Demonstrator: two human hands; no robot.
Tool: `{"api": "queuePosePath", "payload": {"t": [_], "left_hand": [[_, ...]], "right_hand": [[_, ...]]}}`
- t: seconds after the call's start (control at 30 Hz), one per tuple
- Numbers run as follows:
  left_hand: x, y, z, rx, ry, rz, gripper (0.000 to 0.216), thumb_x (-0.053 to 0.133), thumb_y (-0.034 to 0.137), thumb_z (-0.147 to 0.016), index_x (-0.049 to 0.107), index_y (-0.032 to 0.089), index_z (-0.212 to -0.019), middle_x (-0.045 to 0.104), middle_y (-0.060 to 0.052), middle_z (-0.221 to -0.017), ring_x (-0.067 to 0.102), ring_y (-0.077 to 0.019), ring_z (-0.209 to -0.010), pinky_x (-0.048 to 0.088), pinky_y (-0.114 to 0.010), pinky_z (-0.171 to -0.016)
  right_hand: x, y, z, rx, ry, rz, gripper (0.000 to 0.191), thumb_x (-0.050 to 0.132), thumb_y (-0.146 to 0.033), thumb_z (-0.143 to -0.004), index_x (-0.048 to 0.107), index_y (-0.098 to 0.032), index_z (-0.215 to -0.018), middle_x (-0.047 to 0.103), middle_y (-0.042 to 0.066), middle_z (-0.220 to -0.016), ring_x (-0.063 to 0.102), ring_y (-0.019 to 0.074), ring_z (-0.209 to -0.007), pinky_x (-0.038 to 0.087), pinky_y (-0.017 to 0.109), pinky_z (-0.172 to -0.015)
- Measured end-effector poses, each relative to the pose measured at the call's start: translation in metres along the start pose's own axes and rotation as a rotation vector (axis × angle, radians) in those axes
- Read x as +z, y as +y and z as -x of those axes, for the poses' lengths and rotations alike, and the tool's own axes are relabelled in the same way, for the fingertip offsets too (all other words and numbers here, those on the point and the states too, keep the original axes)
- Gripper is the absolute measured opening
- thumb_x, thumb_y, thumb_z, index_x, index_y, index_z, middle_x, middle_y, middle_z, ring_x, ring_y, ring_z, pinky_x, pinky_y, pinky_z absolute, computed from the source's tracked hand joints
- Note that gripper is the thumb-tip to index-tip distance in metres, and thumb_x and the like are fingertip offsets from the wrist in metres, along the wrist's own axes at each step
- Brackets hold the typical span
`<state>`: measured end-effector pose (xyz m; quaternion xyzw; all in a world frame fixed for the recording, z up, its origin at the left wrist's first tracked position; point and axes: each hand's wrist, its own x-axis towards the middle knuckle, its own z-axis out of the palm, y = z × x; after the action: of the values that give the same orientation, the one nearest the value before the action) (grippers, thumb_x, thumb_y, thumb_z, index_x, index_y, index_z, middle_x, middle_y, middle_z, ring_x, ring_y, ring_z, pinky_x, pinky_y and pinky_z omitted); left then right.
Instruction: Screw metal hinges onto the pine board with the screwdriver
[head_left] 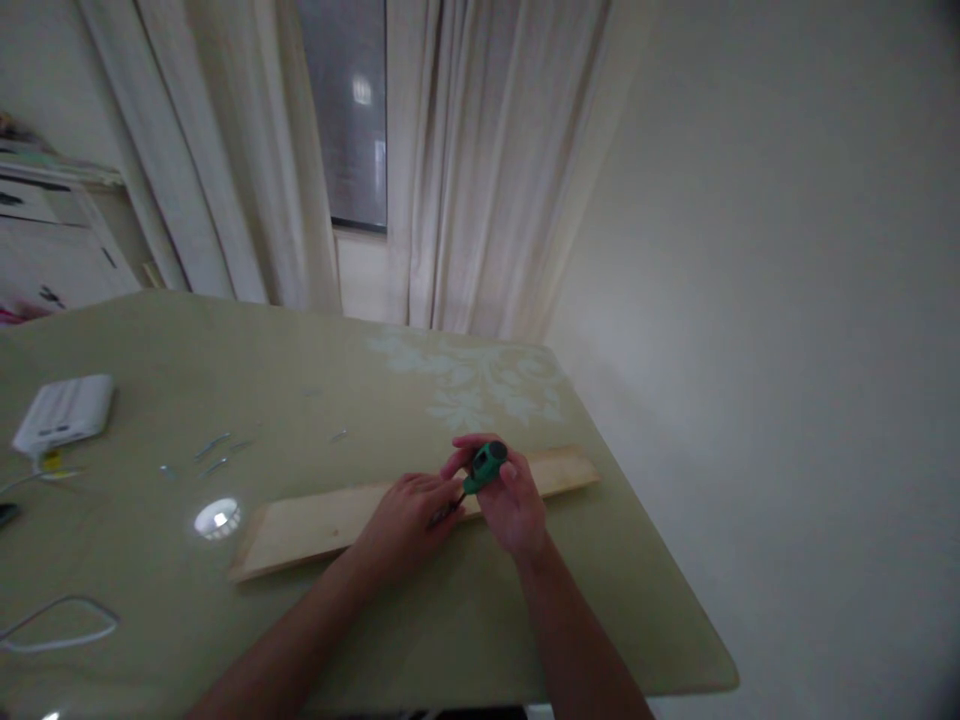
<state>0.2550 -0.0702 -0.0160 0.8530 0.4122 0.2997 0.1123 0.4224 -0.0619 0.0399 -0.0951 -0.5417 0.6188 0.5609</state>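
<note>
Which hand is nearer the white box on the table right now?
Left. The left hand, at the wooden board, is right of the white box and closer to the viewer; the right hand, holding the green-handled screwdriver, is farther right.

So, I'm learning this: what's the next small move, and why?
Probably a small turn of the green screwdriver: the right hand holds it, slanting down to the left hand over the wooden board; its tip is hard to see.

The left hand covers part of the wooden board, and where the green screwdriver ends is unclear
</note>
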Motion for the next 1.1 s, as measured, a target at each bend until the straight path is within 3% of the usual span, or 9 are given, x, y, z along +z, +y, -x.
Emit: {"api": "queuePosePath", "payload": {"t": [0.13,0.3,0.4,0.53,0.63,0.77,0.93,1.1], "left_hand": [[0.0,0.0,0.0,0.0,-0.001,0.016,0.01,0.062,0.021,-0.101,0.068,0.021,-0.093,0.08,-0.006,-0.102,0.075,-0.0262,-0.1,0.054,-0.038,-0.09],[0.006,-0.006,0.004,0.02,0.038,-0.017,0.008,0.069,0.021,-0.098,0.07,0.022,-0.106,0.081,-0.007,-0.107,0.077,-0.0286,-0.104,0.056,-0.042,-0.093],[0.006,-0.008,0.005,0.035,0.057,-0.008,0.013,0.071,0.021,-0.097,0.071,0.024,-0.109,0.081,-0.006,-0.11,0.076,-0.0279,-0.105,0.056,-0.041,-0.093],[0.004,-0.005,0.005,0.029,0.046,0.005,0.001,0.07,0.022,-0.098,0.07,0.022,-0.097,0.081,-0.006,-0.104,0.076,-0.0256,-0.099,0.055,-0.038,-0.089],[0.004,-0.004,0.004,0.023,0.065,0.019,0.003,0.067,0.021,-0.099,0.07,0.023,-0.098,0.08,-0.005,-0.099,0.075,-0.0239,-0.095,0.054,-0.037,-0.089],[0.003,-0.003,0.002,0.02,0.047,0.023,0.009,0.065,0.019,-0.1,0.068,0.022,-0.092,0.078,-0.004,-0.093,0.074,-0.0228,-0.09,0.052,-0.035,-0.085],[0.001,-0.001,0.0,0.023,0.038,0.023,0.012,0.064,0.02,-0.1,0.065,0.021,-0.087,0.078,-0.004,-0.095,0.073,-0.0228,-0.091,0.051,-0.034,-0.084],[0.001,-0.001,0.001,0.007,0.031,0.024,0.012,0.066,0.02,-0.1,0.065,0.022,-0.088,0.076,-0.003,-0.09,0.071,-0.0207,-0.084,0.05,-0.033,-0.083]], "right_hand": [[-0.004,0.005,-0.001,-0.03,0.076,0.105,0.037,0.08,-0.049,-0.09,0.08,-0.024,-0.118,0.081,0.008,-0.104,0.073,0.0204,-0.091,0.059,0.033,-0.082],[0.003,0.01,-0.001,-0.119,0.244,0.217,0.036,0.099,-0.029,-0.069,0.077,-0.027,-0.098,0.076,0.0,-0.089,0.066,0.0148,-0.079,0.054,0.026,-0.073],[0.007,0.009,0.001,-0.137,0.224,0.228,0.033,0.096,-0.034,-0.075,0.074,-0.027,-0.098,0.073,0.0,-0.09,0.062,0.0144,-0.08,0.051,0.025,-0.073],[0.007,0.002,0.001,-0.04,0.061,0.094,0.047,0.075,-0.056,-0.093,0.071,-0.027,-0.13,0.073,0.004,-0.093,0.062,0.0171,-0.078,0.051,0.03,-0.074],[0.005,-0.003,0.0,-0.016,-0.004,0.023,0.051,0.064,-0.061,-0.097,0.076,-0.02,-0.125,0.063,0.002,-0.077,0.052,0.0151,-0.067,0.045,0.028,-0.065],[0.002,-0.002,0.0,0.003,0.004,-0.013,0.052,0.058,-0.06,-0.1,0.078,-0.017,-0.122,0.062,0.004,-0.079,0.053,0.0152,-0.072,0.046,0.028,-0.069],[-0.001,0.007,-0.002,0.021,0.07,0.068,0.036,0.072,-0.054,-0.096,0.076,-0.023,-0.115,0.071,0.006,-0.099,0.064,0.0164,-0.086,0.052,0.029,-0.078],[0.001,0.014,-0.004,-0.147,0.24,0.118,0.036,0.093,-0.031,-0.079,0.064,-0.028,-0.101,0.065,-0.003,-0.093,0.061,0.0119,-0.082,0.05,0.023,-0.073]]}}
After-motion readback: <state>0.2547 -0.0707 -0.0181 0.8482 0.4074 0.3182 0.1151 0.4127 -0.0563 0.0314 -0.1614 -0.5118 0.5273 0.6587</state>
